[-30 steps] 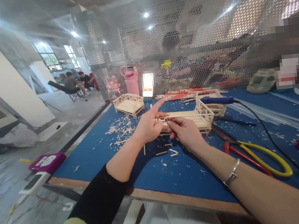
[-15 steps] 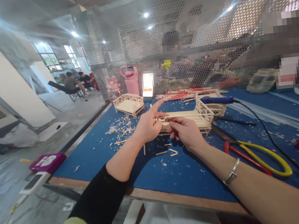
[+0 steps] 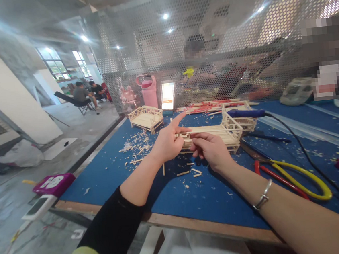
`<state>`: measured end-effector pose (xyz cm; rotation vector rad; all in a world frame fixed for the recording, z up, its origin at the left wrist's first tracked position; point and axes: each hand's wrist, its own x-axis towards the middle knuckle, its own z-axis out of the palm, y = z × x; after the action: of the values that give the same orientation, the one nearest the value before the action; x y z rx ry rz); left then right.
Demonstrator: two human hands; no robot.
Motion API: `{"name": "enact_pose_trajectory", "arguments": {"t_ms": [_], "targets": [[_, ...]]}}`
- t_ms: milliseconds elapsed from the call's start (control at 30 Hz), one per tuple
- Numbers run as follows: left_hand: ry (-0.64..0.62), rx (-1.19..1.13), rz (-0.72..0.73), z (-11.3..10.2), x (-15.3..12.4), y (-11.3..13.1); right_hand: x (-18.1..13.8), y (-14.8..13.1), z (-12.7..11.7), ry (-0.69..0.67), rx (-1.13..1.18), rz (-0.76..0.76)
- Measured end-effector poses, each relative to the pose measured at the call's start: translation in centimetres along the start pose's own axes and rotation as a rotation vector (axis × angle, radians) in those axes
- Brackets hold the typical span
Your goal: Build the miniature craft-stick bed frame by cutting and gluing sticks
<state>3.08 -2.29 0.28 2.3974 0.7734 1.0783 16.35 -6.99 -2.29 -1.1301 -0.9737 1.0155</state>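
A miniature bed-like frame of pale wooden sticks [image 3: 229, 133] lies on the blue tabletop in front of me. My left hand [image 3: 168, 142] is closed at its left end, thumb and lower fingers against the sticks, the index finger pointing out past it. Close by on the right, my right hand [image 3: 212, 148] pinches with thumb and index finger at the front of the same end. What lies between those fingertips is small and mostly hidden. A blue-handled corded tool [image 3: 247, 113] rests on stick work behind the frame's right end.
Another stick frame [image 3: 146, 119] stands at the back left, by wood scraps [image 3: 139, 144]. Red-and-pale sticks [image 3: 206, 107] lie at the back. Cutters with red and yellow handles [image 3: 293, 178] are at right, near clear strips [image 3: 303, 129]. A pink bottle [image 3: 148, 90] and lit phone [image 3: 168, 97] stand before a perforated screen.
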Motion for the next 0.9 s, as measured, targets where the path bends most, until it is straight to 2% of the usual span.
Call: {"name": "enact_pose_trajectory", "arguments": {"t_ms": [667,767,900], "targets": [[-0.002,-0.018,-0.002,0.06,-0.08,-0.20,0.19,0.41,-0.06,-0.010,-0.039,-0.028],[0.116,0.007,0.027,0.00,0.07,-0.33,0.19,0.59,-0.05,-0.004,-0.040,-0.019],[0.472,0.103,-0.048,-0.63,-0.48,0.61,-0.22,0.46,0.22,-0.011,-0.057,0.014]]}}
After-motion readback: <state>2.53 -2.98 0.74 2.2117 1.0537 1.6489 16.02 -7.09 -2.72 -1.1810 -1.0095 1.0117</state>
